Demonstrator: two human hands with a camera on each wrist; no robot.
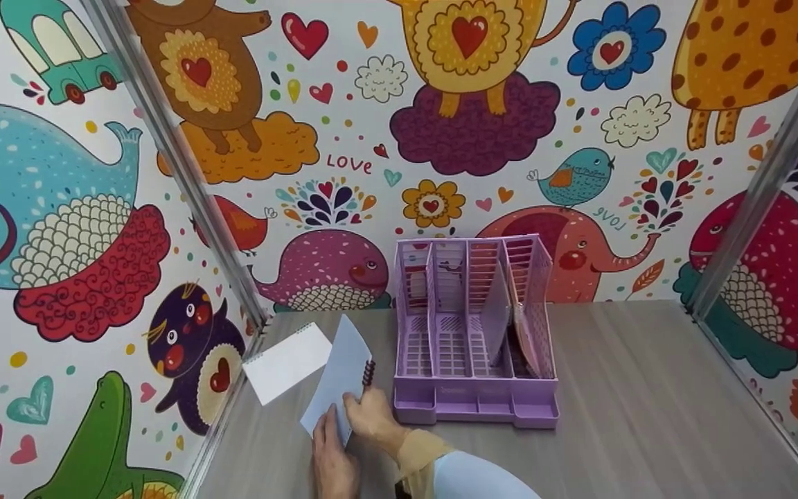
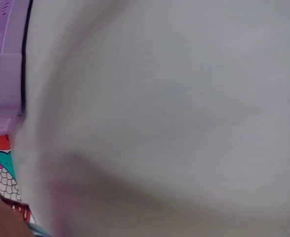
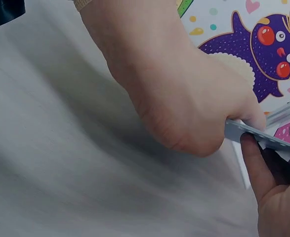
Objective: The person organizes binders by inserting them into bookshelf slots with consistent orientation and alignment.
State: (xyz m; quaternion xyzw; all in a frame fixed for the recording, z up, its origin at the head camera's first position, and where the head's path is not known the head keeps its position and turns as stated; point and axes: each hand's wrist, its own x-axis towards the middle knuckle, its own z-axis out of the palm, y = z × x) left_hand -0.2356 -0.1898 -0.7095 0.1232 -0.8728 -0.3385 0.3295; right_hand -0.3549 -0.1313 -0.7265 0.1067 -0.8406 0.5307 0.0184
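A light blue spiral notebook (image 1: 340,374) stands tilted above the table, its dark coil binding (image 1: 369,373) toward the right. My left hand (image 1: 333,454) grips its lower edge, fingers lying over the cover. With the thumb on the cover, my right hand (image 1: 371,419) holds the same notebook by the lower right side, just below the coil. In the right wrist view, the notebook's grey edge (image 3: 263,136) runs between the right hand (image 3: 189,103) and the left hand (image 3: 283,207). Behind it a white spiral notepad (image 1: 285,364) lies on the table, partly covered by the notebook.
Right of the hands stands a purple desk file organizer (image 1: 475,398) with upright slots and small front trays. A grey-blue notebook (image 1: 496,315) and pinkish-brown booklets (image 1: 527,339) stand in its right slots. Cartoon-printed walls (image 1: 343,41) with metal posts (image 1: 177,152) border the table (image 1: 621,416).
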